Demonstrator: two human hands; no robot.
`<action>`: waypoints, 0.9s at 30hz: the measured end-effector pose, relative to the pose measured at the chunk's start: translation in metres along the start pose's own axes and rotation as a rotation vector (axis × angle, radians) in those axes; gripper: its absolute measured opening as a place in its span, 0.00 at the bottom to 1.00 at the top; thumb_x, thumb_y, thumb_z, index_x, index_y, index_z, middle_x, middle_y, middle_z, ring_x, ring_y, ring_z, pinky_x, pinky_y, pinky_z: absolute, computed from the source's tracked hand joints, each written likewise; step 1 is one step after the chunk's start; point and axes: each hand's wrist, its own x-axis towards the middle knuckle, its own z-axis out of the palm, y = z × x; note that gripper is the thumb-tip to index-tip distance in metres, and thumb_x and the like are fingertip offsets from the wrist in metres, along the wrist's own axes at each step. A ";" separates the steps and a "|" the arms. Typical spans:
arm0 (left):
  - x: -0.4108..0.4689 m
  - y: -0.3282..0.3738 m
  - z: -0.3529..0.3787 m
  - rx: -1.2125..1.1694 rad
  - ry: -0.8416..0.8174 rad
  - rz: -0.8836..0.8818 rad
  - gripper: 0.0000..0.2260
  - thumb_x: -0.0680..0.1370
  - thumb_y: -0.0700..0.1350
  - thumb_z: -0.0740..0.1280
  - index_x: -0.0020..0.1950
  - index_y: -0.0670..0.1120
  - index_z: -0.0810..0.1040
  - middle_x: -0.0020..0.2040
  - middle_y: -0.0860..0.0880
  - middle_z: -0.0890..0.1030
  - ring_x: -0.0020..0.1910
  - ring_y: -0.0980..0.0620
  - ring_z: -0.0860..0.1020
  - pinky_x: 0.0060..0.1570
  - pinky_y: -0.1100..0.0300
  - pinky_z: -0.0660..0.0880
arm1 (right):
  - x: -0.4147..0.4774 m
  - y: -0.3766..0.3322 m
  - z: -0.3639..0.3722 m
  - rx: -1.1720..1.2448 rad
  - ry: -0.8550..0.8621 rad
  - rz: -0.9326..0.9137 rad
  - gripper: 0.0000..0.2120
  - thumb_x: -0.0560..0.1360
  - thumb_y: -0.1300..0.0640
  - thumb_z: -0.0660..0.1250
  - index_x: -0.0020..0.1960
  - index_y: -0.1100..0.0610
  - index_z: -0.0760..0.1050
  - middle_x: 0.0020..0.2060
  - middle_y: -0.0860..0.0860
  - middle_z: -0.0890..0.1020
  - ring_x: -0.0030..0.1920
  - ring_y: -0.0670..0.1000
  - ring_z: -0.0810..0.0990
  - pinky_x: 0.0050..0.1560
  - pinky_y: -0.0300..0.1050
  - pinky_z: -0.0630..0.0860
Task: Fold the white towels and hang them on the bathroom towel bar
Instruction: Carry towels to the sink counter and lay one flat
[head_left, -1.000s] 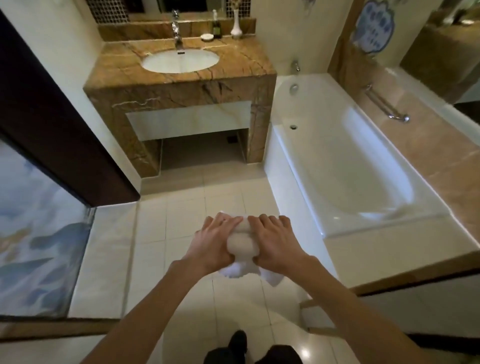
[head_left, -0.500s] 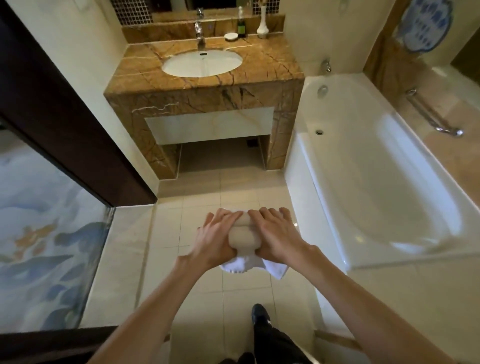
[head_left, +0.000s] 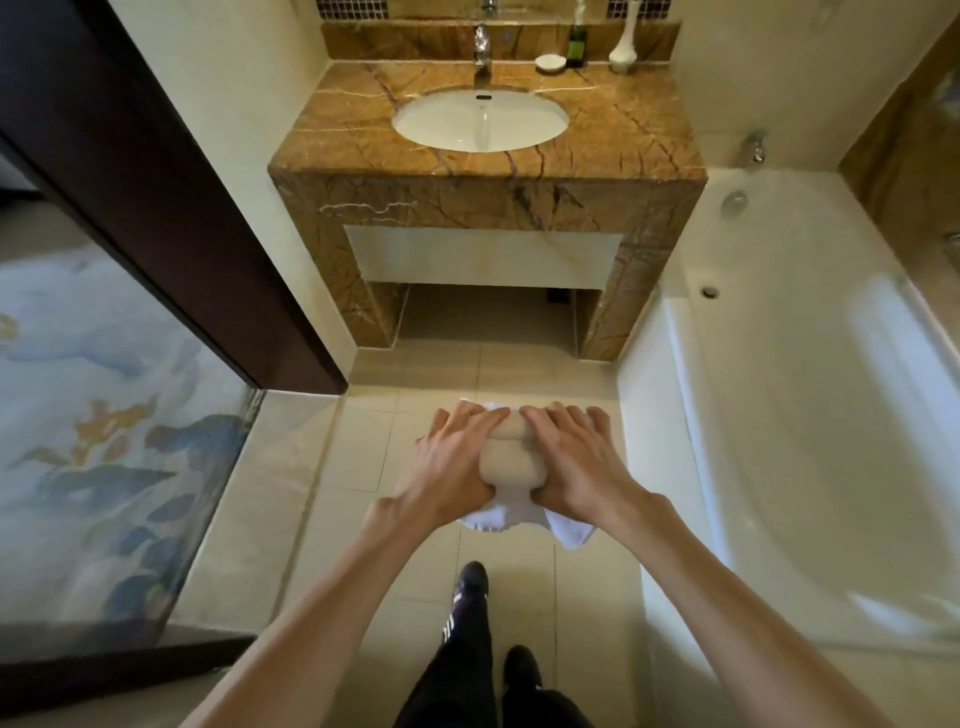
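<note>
Nearest the camera, two black shoes (head_left: 470, 582) stand on the beige tiled floor (head_left: 363, 447), and both bare forearms reach forward over them.

The left hand (head_left: 452, 467) and right hand (head_left: 576, 462) meet at the midline, held above the floor. Between them sits the white terry towel (head_left: 506, 467), bunched into a thick roll. Each hand clamps one flank of it, with the fingers curled over the top and the palms pressing inward. The towel rests on no surface.

The roll's long axis runs away from the person, near to far. Loose ends hang below the near end, with one corner drooping under the right wrist. Neither hand is clearly nearer; the grip looks symmetrical.

To the left is a painted glass panel (head_left: 104, 441). To the right, a white bathtub (head_left: 810, 415) runs along the wall. Directly ahead stands a brown marble vanity (head_left: 488, 197) with a white oval basin (head_left: 480, 122) and a chrome tap (head_left: 482, 52).

No towel bar can be identified in this view. Judgement: hanging is not yet possible. The bar must first be located, and the roll will probably need turning crosswise to drape over it.
</note>
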 end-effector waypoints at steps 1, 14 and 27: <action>0.009 -0.007 -0.003 0.012 0.007 0.007 0.34 0.67 0.46 0.68 0.71 0.58 0.61 0.64 0.51 0.66 0.59 0.49 0.65 0.45 0.58 0.66 | 0.012 0.001 0.000 -0.007 -0.004 -0.005 0.37 0.59 0.47 0.71 0.65 0.49 0.62 0.55 0.48 0.70 0.57 0.53 0.69 0.63 0.52 0.59; 0.134 -0.069 -0.048 0.005 0.019 0.086 0.32 0.68 0.49 0.70 0.71 0.55 0.64 0.64 0.51 0.67 0.61 0.49 0.65 0.55 0.53 0.72 | 0.143 0.015 -0.022 -0.064 0.021 0.026 0.37 0.61 0.46 0.72 0.67 0.51 0.62 0.58 0.49 0.72 0.59 0.53 0.70 0.63 0.51 0.61; 0.255 -0.054 -0.062 0.039 -0.004 0.122 0.33 0.67 0.53 0.71 0.70 0.59 0.62 0.64 0.55 0.66 0.57 0.52 0.65 0.43 0.59 0.66 | 0.224 0.087 -0.046 -0.074 0.058 0.092 0.37 0.64 0.45 0.70 0.69 0.51 0.62 0.58 0.49 0.72 0.59 0.54 0.70 0.62 0.53 0.59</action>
